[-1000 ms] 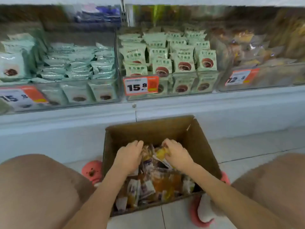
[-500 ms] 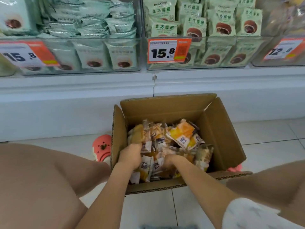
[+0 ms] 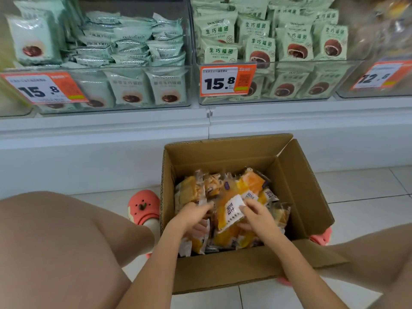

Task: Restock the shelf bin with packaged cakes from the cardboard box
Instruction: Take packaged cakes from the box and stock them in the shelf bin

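Note:
An open cardboard box (image 3: 296,197) stands on the floor between my knees, filled with several yellow and orange packaged cakes (image 3: 249,184). Both hands are inside it. My right hand (image 3: 256,216) grips a cake pack with a white label (image 3: 231,211) on top of the heap, fingers curled over its right edge. My left hand (image 3: 191,216) is curled round packs at the heap's left side; what its fingers enclose is partly hidden. The clear shelf bin (image 3: 379,90) at the far right, behind a 12.8 price tag, looks blurred.
Two clear bins (image 3: 133,70) of pale green packs sit on the white shelf (image 3: 111,128) above the box, each with an orange 15.8 price tag (image 3: 227,80). My bare knees flank the box, with pink clogs (image 3: 143,207) on the tiled floor (image 3: 367,188).
The view has dipped closer to the box. My right hand moved up from deep in the heap onto the white-labelled pack. My left hand shifted slightly toward the middle.

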A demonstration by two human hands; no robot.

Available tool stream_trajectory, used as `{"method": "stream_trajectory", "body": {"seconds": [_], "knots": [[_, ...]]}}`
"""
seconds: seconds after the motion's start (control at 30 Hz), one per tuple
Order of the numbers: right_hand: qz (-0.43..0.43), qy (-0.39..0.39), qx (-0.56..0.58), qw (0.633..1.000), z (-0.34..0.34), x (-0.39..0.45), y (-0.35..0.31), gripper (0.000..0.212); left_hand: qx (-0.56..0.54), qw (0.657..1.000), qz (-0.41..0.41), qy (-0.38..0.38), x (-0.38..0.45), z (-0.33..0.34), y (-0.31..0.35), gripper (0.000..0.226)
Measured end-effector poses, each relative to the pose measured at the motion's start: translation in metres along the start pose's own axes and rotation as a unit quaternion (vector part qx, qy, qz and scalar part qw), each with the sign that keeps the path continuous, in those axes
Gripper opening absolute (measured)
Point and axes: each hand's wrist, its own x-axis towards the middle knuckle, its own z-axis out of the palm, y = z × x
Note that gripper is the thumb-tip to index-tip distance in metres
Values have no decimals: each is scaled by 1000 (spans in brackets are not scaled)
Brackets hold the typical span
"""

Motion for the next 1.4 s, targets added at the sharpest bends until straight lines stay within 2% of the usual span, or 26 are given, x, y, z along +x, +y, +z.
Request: {"method": "stream_trajectory", "body": {"seconds": [0.03, 0.1, 0.17, 0.23, 0.27, 0.33, 0.43, 0.5, 0.57, 0.63, 0.7, 0.77, 0.8, 0.83, 0.9, 0.97, 1.03, 1.1, 1.17, 1.2, 1.23, 1.3, 1.4], "knots": [[-15, 13, 59, 998, -7, -8, -8, 19, -76, 995, -30, -63, -4, 2, 6, 62], [-26, 15, 185, 982, -16, -21, -22, 16, -181, 972, -14, -149, -13, 10, 21, 70], [-25, 0, 243, 970, -21, -28, -32, 13, -281, 946, 49, -154, -22, 17, 37, 59], [-33, -17, 243, 969, -24, -33, -36, 9, -356, 922, 103, -114, -28, 22, 52, 63], [-39, -18, 239, 970, -27, -35, -39, 14, -374, 913, 128, -97, -29, 23, 57, 67], [-53, -1, 214, 975, -34, -37, -47, 33, -354, 915, 184, -66, -40, 23, 66, 69], [-98, 6, 125, 987, -46, -40, -73, 55, -232, 936, 264, -33, -67, 25, 82, 62], [-151, -7, 114, 982, -53, -44, -96, 43, -172, 938, 302, -8, -90, 29, 95, 55], [-190, -6, 120, 974, -62, -50, -123, 33, -155, 930, 333, 25, -115, 33, 115, 39], [-217, -1, 135, 967, -76, -59, -151, 41, -131, 918, 371, 56, -138, 33, 140, 28], [-252, 23, 139, 957, -100, -70, -183, 50, -112, 889, 434, 92, -163, 30, 170, 24], [-308, 67, 132, 940, -135, -80, -226, 36, -70, 842, 509, 168, -189, 21, 204, 19], [-344, 82, 121, 928, -154, -87, -251, 28, -22, 804, 549, 228, -198, 14, 223, 18], [-382, 101, 104, 913, -172, -94, -277, 26, 43, 751, 588, 297, -206, 6, 243, 17], [-468, 154, 37, 869, -206, -108, -332, 21, 167, 618, 636, 432, -219, -12, 287, 23], [-529, 219, -42, 819, -233, -113, -385, 22, 250, 500, 653, 511, -226, -26, 338, 32], [-566, 263, -105, 774, -259, -107, -435, 27, 301, 423, 644, 562, -229, -35, 385, 36], [-567, 303, -226, 732, -279, -93, -482, 32, 332, 389, 614, 601, -225, -44, 421, 42], [-495, 331, -405, 694, -295, -74, -519, 44, 355, 369, 582, 632, -213, -54, 443, 48], [-436, 321, -490, 683, -298, -62, -532, 48, 361, 355, 576, 642, -205, -58, 448, 49], [-378, 290, -561, 677, -299, -50, -542, 47, 360, 339, 577, 650, -199, -61, 450, 49], [-300, 206, -634, 682, -298, -20, -550, 31, 349, 311, 585, 663, -190, -64, 452, 48], [-287, 147, -646, 692, -290, 24, -546, 31, 336, 280, 600, 670, -186, -65, 453, 47]]}}
